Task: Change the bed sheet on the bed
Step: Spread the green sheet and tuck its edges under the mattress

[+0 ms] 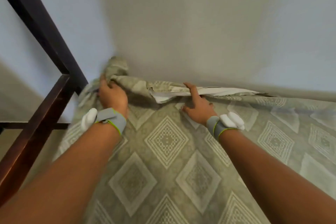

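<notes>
Against the pale wall, going left to right: one dark brown wooden bed frame, then my left hand clenched around the bunched corner of the one grey-green diamond-patterned bed sheet, then my right hand gripping its rolled edge along the wall. Two grey wristbands, one per wrist.

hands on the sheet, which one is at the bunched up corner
The left hand: it grips the sheet wad in the wall corner, while the right hand holds the folded edge farther along.
</notes>
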